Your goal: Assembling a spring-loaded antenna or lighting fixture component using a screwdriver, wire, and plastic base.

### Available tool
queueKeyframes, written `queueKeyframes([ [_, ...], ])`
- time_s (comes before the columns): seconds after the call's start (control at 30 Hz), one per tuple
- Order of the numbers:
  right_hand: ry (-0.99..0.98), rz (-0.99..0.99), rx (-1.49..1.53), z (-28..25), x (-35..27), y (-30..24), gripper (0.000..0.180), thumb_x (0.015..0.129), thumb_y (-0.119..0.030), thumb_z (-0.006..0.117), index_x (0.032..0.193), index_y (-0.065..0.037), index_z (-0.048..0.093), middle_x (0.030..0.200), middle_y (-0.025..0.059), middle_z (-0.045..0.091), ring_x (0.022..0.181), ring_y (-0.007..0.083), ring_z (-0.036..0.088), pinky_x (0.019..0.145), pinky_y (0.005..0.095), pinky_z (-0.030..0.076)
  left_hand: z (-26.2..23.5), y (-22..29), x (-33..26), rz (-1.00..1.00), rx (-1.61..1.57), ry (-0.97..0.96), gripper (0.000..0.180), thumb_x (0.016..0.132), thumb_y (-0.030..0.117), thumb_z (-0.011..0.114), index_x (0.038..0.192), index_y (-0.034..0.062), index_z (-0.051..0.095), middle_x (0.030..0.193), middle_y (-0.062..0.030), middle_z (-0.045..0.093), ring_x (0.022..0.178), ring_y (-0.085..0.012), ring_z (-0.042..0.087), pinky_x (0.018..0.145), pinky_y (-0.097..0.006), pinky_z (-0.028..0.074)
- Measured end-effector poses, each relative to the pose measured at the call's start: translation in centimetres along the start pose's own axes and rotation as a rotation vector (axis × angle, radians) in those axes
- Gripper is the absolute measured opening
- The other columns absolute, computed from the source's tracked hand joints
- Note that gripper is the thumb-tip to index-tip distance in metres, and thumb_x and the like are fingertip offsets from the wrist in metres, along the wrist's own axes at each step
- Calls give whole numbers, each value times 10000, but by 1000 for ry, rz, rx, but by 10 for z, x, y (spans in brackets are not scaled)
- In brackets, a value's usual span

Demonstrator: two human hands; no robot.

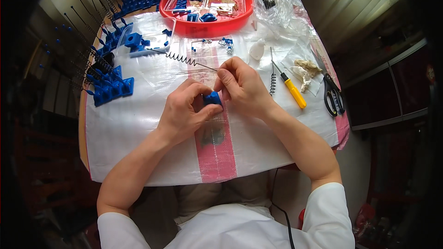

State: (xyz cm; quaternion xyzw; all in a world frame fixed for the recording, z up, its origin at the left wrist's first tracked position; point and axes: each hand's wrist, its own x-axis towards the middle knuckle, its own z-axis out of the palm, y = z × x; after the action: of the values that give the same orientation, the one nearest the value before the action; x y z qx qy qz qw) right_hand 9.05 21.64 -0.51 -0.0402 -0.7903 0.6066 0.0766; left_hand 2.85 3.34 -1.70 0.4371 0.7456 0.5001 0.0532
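Note:
Between the thumb and fingers of my left hand (187, 109) is a small blue plastic block (212, 98), held above the pink stripe of the sheet. My right hand (242, 85) is close beside it and pinches the straight end of a dark coiled wire (182, 58). The wire's spring-like part points up and to the left, away from the block. Fingers hide the tip of the wire, so whether it touches the block I cannot tell.
Blue bases with upright coiled wires (110, 87) crowd the left edge. Behind are a red tray (203, 30), a clear box (122, 50) and a plastic bag (281, 11). At right lie a loose spring wire (273, 84), a yellow-handled screwdriver (294, 93) and black scissors (331, 96).

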Motion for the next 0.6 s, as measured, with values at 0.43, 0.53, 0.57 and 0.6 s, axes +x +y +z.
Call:
queueKeyframes([
  [0.43,76,-344,-123,6,-7,0,114,950,-96,643,954,8,595,734,36,627,635,58,557,560,239,459,-17,-12,6,-147,-1160,129,330,1022,247,518,1211,-18,568,987,-132,660,791,-173,660,642,-298,531],
  [0.53,138,-344,-214,0,-5,0,155,918,-125,697,927,-9,595,710,25,619,614,39,537,530,221,426,-18,-20,9,-139,-1177,215,310,1019,250,514,1194,3,581,1057,-129,654,874,-181,648,735,-306,537],
  [0.57,181,-341,-314,-6,-8,-7,170,905,-135,715,907,-18,591,704,18,616,609,31,530,519,214,412,-19,-23,11,-135,-1178,266,306,1017,255,516,1189,10,585,1072,-124,652,903,-177,641,759,-301,533],
  [0.6,223,-337,-416,-12,-9,-12,187,893,-145,733,888,-28,587,697,11,613,604,23,523,508,207,398,-28,-27,13,-104,-1200,244,302,1007,234,534,1194,2,581,1095,-125,646,959,-195,640,816,-300,543],
])
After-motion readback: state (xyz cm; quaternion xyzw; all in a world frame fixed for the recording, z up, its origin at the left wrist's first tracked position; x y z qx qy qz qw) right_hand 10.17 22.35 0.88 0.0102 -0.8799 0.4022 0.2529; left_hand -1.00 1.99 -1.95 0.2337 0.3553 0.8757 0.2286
